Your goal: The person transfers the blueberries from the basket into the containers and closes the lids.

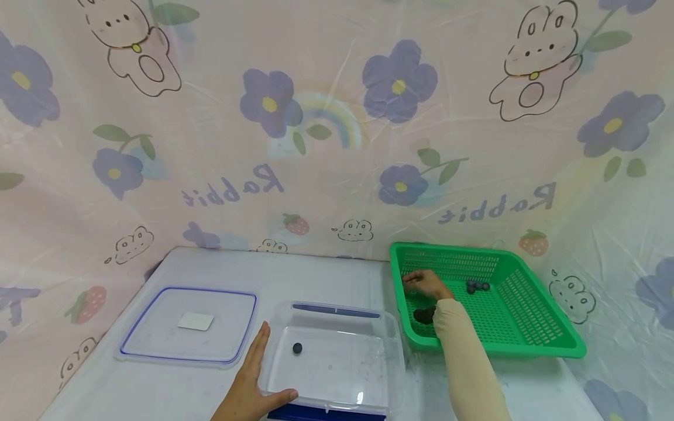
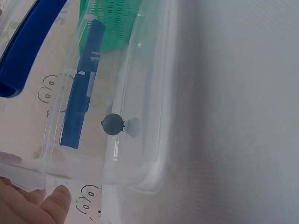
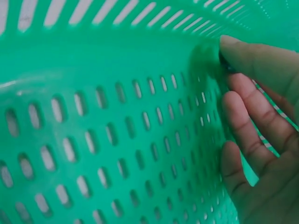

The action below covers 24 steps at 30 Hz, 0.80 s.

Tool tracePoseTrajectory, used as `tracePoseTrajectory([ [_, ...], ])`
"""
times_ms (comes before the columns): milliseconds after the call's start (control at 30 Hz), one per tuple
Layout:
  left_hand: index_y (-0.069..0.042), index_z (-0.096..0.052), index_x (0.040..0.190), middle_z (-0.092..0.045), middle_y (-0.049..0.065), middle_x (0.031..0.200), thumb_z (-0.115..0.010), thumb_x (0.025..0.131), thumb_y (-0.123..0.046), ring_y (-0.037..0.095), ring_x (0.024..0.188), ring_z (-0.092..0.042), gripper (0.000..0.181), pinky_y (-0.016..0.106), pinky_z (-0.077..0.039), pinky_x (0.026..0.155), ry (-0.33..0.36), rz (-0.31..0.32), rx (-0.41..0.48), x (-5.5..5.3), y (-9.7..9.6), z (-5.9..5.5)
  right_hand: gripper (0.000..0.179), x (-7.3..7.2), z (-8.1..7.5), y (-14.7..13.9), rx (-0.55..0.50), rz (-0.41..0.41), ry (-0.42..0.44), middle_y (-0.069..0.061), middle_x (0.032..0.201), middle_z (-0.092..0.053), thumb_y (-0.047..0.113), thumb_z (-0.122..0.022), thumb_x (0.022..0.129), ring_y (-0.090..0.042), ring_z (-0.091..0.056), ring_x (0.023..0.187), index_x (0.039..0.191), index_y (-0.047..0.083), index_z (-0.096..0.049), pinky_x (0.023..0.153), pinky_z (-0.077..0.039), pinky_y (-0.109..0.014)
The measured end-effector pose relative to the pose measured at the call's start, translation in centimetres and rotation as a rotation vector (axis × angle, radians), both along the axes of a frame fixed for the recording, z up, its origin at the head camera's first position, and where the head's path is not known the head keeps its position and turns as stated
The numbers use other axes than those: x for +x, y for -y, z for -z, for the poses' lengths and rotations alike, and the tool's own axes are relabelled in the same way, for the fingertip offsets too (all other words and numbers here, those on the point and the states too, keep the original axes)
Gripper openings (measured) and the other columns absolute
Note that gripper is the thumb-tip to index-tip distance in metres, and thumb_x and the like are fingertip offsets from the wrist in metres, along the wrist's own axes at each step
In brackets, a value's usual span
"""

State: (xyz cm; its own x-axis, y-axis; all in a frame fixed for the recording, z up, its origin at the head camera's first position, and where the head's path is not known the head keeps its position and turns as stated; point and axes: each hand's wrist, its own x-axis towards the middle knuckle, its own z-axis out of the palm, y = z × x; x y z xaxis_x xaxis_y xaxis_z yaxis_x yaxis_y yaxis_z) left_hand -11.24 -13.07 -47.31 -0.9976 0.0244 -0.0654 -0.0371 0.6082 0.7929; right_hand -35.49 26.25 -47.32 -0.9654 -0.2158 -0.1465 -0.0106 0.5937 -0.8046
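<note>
Right hand (image 1: 427,285): bent at the wrist, pinching a small round dark berry (image 3: 226,64) inside the green perforated plastic basket (image 1: 489,349), by its left wall.
Left hand (image 1: 250,389): apart from the right, fingers extended, thumb spread at the clear plastic box's (image 1: 342,365) near-left corner.
Loose berry (image 1: 297,348): in the box, left side.

- Head view: from above the near side of the table (image 1: 329,278), facing forward and down, widest, reaching the patterned curtain (image 1: 326,52).
- Left wrist view: close, turned sideways, facing across the clear box (image 1: 337,374) toward that curtain.
- Right wrist view: nearest, facing the slotted wall of the green basket (image 3: 93,56).
- Head and left wrist share the box; all three share the basket.
</note>
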Motion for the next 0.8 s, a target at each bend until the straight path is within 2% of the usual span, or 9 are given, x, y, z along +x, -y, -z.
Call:
tracePoseTrajectory([
  [367, -0.030, 0.003, 0.142, 0.003, 0.001, 0.148, -0.074, 0.061, -0.053, 0.036, 0.130, -0.009, 0.114, 0.066, -0.013, 0.089, -0.030, 0.022, 0.014, 0.2, 0.1, -0.1, 0.026, 0.3, -1.0, 0.6, -0.025, 0.006, 0.000, -0.012, 0.095, -0.060, 0.012, -0.061, 0.084, -0.025, -0.055, 0.088, 0.105, -0.002, -0.060, 0.080, -0.042, -0.042],
  [567, -0.029, 0.002, 0.143, 0.002, 0.002, 0.148, -0.073, 0.060, -0.055, 0.036, 0.130, -0.009, 0.114, 0.066, -0.013, 0.088, -0.012, 0.010, -0.005, 0.2, -0.1, -0.1, 0.027, 0.4, -1.1, 0.6, -0.025, 0.002, -0.007, -0.012, 0.097, -0.060, 0.012, -0.060, 0.084, -0.026, -0.055, 0.090, 0.107, -0.002, -0.059, 0.081, -0.042, -0.043],
  [800, -0.028, 0.002, 0.143, 0.003, 0.002, 0.148, -0.073, 0.060, -0.055, 0.036, 0.130, -0.008, 0.115, 0.066, -0.013, 0.088, 0.000, -0.001, -0.006, 0.1, 0.0, -0.1, 0.029, -0.3, -1.2, 0.2, -0.067, 0.020, -0.008, -0.010, 0.096, -0.060, 0.017, -0.064, 0.083, -0.025, -0.055, 0.090, 0.107, 0.002, -0.060, 0.080, -0.043, -0.041],
])
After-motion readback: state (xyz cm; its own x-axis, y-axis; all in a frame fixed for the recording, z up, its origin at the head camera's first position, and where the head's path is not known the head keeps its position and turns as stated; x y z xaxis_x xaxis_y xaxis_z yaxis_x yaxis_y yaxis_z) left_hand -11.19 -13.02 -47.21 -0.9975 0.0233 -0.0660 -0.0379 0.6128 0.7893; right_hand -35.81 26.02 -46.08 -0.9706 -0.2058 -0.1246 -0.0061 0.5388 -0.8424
